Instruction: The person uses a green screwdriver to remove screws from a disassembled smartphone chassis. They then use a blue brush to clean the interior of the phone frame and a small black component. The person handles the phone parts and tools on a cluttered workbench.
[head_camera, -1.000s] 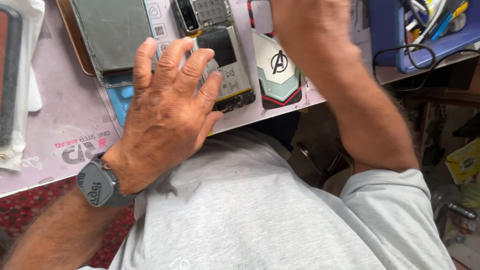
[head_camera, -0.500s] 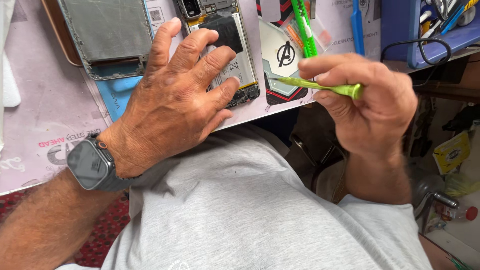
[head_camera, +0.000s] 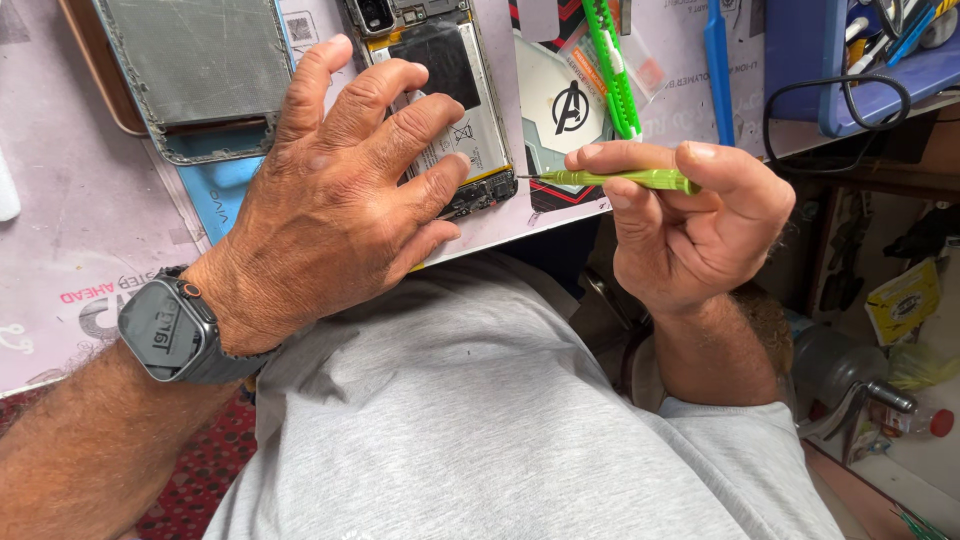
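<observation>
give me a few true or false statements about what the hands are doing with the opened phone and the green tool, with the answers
1. The left hand rests on the opened phone. True.
2. The right hand holds a red screwdriver. False: it holds a green screwdriver.
3. The screwdriver's tip points toward the phone's lower edge. True.
4. The wristwatch is on the right wrist. False: it is on the left wrist.
5. The removed back cover lies on the mat to the right of the phone. False: it lies to the left of it.
</observation>
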